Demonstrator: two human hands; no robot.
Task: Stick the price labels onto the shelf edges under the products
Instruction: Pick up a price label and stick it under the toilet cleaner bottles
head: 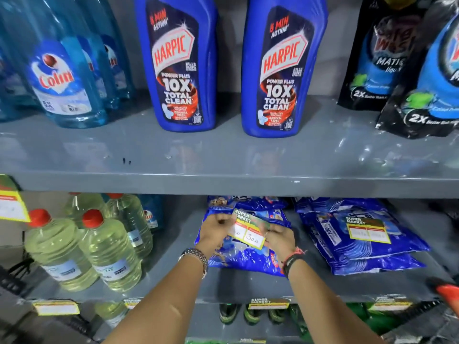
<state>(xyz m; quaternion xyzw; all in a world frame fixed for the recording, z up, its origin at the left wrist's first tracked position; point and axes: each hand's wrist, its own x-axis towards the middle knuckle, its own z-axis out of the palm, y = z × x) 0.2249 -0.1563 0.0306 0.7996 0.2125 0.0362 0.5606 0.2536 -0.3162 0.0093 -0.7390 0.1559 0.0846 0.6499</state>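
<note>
Both hands hold one price label [250,232], a green and yellow card reading "Super Market" with 30 written on it. My left hand [215,232] pinches its left end and my right hand [279,238] its right end, over a blue detergent pouch [248,256] on the lower shelf. The upper shelf edge [223,182] above them is bare grey metal, under two blue Harpic bottles [178,63]. A second label [368,230] lies on the blue pouches to the right. The lower shelf edge [223,297] carries stuck labels [269,304].
Blue Colin bottles [62,78] stand upper left, black and blue detergent pouches [409,70] upper right. Clear yellowish bottles with red caps [87,247] fill the lower left. Another label [11,204] hangs at the left edge. An orange object [447,291] pokes in lower right.
</note>
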